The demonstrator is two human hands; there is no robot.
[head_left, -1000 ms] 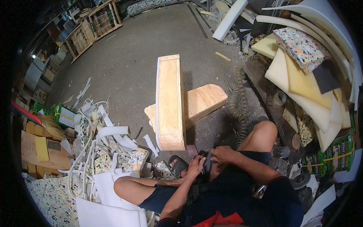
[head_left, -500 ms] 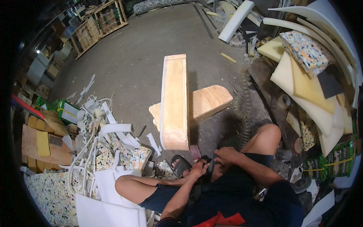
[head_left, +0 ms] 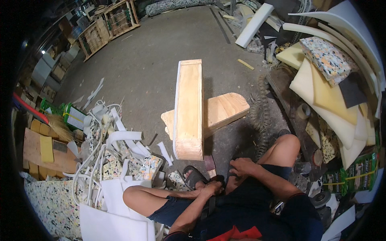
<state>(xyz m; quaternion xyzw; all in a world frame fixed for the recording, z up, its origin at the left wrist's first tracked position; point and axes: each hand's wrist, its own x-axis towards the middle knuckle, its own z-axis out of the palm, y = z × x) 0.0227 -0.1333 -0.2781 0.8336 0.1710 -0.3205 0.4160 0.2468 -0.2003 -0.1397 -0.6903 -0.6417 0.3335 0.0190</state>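
Observation:
My left hand (head_left: 210, 188) is low between my legs beside the sandal (head_left: 196, 176), its fingers closed at a dark patch; what they hold is hidden. My right hand (head_left: 240, 166) is a little higher, near my right shin, with its fingers curled inward and the fingertips unclear. In front of both hands, untouched, a long plywood piece (head_left: 189, 108) with a rounded near end and a white foam strip along its left side lies across a second plywood piece (head_left: 225, 109). Close to my left hand is a reddish-brown strip (head_left: 209, 162) on the floor.
White and speckled foam offcuts (head_left: 124, 136) heap up on the left. Stacked foam sheets (head_left: 321, 92) lean at the right above a wooden beam (head_left: 287, 96). A coiled hose (head_left: 261, 108) lies beside the plywood. Wooden frames (head_left: 108, 28) stand far left on the grey floor.
My left hand has drawn back toward my body, and its fingers now show less. My right hand stays nearly in place. The whole view has shifted slightly; the plywood pieces lie as before.

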